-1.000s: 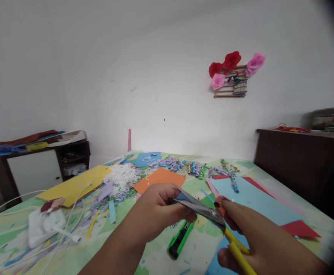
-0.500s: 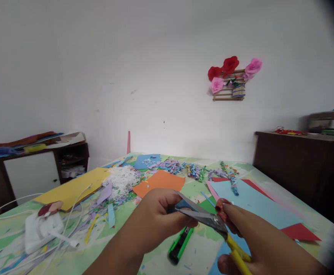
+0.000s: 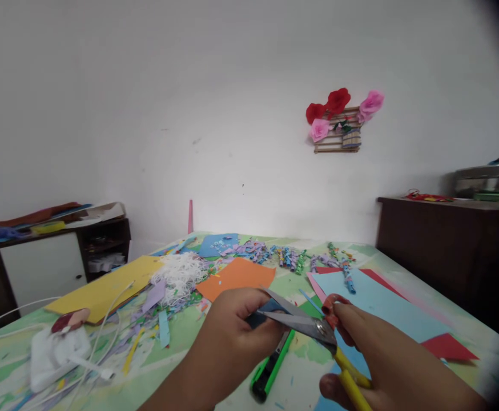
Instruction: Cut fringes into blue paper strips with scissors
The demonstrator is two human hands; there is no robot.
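Head view, scissors (image 3: 321, 327) above green cutter (image 3: 272, 371), orange sheet (image 3: 237, 278) beyond

Soft, middling light is brightening the wall (image 3: 215, 154) mid-frame, greying toward the upper corners. Right cabinet (image 3: 438, 251) is sinking into near-black. My scissors (image 3: 301, 325) are showing a dull sheen. Blurry black vignette is eating the right edge; wide lens is stretching the sides.

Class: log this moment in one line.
left hand: blue paper | right hand: scissors, blades open; red piece | table: green cutter, orange sheet
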